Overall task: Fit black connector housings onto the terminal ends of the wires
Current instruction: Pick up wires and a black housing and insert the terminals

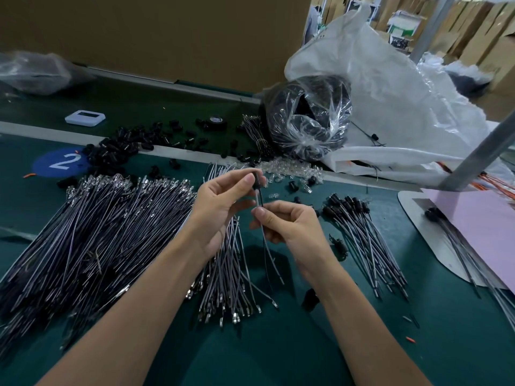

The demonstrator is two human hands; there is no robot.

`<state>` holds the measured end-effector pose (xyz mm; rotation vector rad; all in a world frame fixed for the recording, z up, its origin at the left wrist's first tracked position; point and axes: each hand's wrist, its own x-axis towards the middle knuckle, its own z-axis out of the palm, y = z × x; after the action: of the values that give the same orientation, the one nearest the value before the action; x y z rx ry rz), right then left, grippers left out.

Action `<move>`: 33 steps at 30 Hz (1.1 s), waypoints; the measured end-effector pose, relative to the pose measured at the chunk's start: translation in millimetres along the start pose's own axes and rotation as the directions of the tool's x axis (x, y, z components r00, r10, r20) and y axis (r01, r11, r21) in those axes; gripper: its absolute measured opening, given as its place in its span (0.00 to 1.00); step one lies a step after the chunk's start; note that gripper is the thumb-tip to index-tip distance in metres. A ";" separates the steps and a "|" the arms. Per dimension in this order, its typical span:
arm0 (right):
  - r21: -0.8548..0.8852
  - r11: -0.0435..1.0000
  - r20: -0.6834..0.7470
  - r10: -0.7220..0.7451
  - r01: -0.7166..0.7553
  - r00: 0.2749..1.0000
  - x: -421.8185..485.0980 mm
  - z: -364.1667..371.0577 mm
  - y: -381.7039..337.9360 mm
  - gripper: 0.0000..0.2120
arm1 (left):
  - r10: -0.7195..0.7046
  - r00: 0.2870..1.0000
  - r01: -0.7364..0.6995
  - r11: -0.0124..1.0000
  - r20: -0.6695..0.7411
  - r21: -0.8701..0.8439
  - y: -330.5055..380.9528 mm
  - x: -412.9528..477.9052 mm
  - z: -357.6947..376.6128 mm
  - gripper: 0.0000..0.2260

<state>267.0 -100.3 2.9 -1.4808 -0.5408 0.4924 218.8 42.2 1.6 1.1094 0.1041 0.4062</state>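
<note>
In the middle of the frame, the left hand (220, 201) pinches a black housing (258, 180), and the right hand (289, 224) pinches the wire (267, 252) just below it. The wire end looks part way in. Next it needs a straight push.

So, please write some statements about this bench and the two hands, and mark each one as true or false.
1. The left hand holds a black housing at its fingertips. True.
2. The right hand holds nothing. False: it pinches the wire just below the housing.
3. The blue circle shows a 5. False: it shows a 2.
4. Wires with housings fitted lie to the right of the hands. True.
</note>
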 end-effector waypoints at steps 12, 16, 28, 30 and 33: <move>-0.013 0.988 -0.119 -0.153 0.153 0.981 -0.1 0.6 1.6 0.05 | 0.018 1.000 -0.020 0.992 0.019 0.121 -7.5 -5.2 10.4 0.14; -0.033 0.989 -0.120 -0.147 0.144 0.982 0.8 -0.3 2.6 0.03 | 0.054 0.998 -0.053 0.995 -0.011 0.085 -3.4 -6.4 11.7 0.14; -0.123 0.979 -0.129 -0.177 0.161 0.976 1.3 0.6 5.6 0.02 | 0.096 0.986 -0.092 0.995 -0.137 0.038 1.7 -5.8 9.6 0.05; -0.151 0.974 -0.140 -0.189 0.168 0.972 2.2 0.2 6.5 0.02 | 0.095 0.986 -0.089 0.995 -0.140 0.051 1.1 -5.3 9.3 0.06; -0.189 0.965 -0.152 -0.212 0.182 0.965 2.8 0.0 7.6 0.02 | 0.096 0.987 -0.087 0.994 -0.130 0.072 0.3 -4.9 9.7 0.07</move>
<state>269.3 -98.4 -4.6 -1.5983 -0.5996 0.1618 216.9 32.3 5.6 1.1544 0.1859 0.5627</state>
